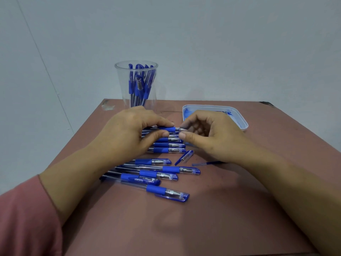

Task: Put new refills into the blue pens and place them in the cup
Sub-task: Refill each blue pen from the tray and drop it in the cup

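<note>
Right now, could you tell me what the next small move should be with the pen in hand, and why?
Probably twist the tip with the right hand while the left hand steadies the pen: fingers pinch both parts, and a loose cap lies nearby. Loosening or tightening, I cannot tell.

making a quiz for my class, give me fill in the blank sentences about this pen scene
1. Capped pens stand in a clear ____ at the back of the table.
2. The left hand grips a pen by its ____ rubber grip.
3. The right hand pinches that pen's metal ____ with its fingers.
4. A loose pen ____ with a blue clip lies on the table.
Missing words: cup; blue; tip; cap.
</note>
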Demonstrator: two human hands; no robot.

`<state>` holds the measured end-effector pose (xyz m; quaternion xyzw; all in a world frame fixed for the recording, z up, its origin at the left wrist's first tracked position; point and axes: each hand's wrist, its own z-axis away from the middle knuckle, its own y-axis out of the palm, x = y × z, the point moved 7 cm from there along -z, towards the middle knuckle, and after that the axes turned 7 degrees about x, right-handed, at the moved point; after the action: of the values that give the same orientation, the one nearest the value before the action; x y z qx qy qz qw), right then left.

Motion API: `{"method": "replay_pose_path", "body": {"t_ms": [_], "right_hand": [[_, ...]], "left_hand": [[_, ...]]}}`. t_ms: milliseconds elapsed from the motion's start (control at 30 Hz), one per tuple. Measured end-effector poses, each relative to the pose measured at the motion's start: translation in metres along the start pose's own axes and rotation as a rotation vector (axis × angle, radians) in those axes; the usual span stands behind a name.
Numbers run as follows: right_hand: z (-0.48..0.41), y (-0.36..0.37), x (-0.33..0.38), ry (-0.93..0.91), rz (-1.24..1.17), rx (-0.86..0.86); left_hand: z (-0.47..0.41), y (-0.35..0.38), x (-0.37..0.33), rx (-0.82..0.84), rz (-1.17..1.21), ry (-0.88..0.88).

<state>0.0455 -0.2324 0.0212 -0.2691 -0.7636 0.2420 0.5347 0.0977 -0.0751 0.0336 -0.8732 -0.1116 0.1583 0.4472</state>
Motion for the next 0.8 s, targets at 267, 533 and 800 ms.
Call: {"method": "replay_pose_path", "body": {"t_ms": [267,533,800], "right_hand": [[-0.001,-0.001,-0.003,0.038,0.013,0.0],[0.005,-0.021,-0.01,0.114,0.36,0.185],[0.013,-0.007,-0.013,0.171,0.494,0.425]], "left_hand": [[0.0,0.001,-0.001,0.012,0.008,-0.01],[0.0,0.001,0.004,0.029,0.005,-0.063],[0.0,0.003,0.003,0.048,0.036,-0.082]]}}
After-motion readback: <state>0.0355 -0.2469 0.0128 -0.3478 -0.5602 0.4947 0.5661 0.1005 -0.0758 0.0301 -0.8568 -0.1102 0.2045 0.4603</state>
